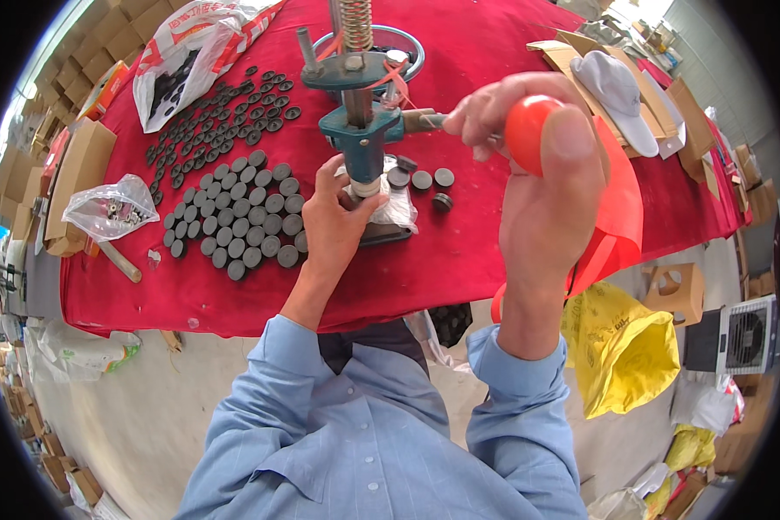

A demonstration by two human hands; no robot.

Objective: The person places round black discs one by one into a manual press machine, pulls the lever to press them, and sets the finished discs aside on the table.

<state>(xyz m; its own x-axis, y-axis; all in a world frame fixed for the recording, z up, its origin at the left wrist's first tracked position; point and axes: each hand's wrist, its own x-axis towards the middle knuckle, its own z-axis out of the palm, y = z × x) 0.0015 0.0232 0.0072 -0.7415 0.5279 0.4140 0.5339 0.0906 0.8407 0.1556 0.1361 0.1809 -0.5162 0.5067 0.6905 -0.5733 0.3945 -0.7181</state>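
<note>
A green bench press (360, 143) stands on the red cloth, with a spring on its upright shaft. My right hand (542, 208) is closed around the red ball knob (527, 130) of its lever, raised at the right. My left hand (331, 221) is under the press head, thumb and fingers curled around the pale lower end of the ram (365, 185); what they pinch there is hidden. Many round grey caps (243, 212) lie just left of that hand. Several more dark caps (421, 180) sit right of the press, beside a white plastic wrapping (399, 211).
Small black discs (225, 117) spread at the far left by a white-and-red bag (191, 43). A clear bag of small parts (113, 208) and a wooden handle (120, 263) lie left. A grey cap hat (614, 95) rests on cardboard at right. A yellow bag (620, 355) hangs below the table edge.
</note>
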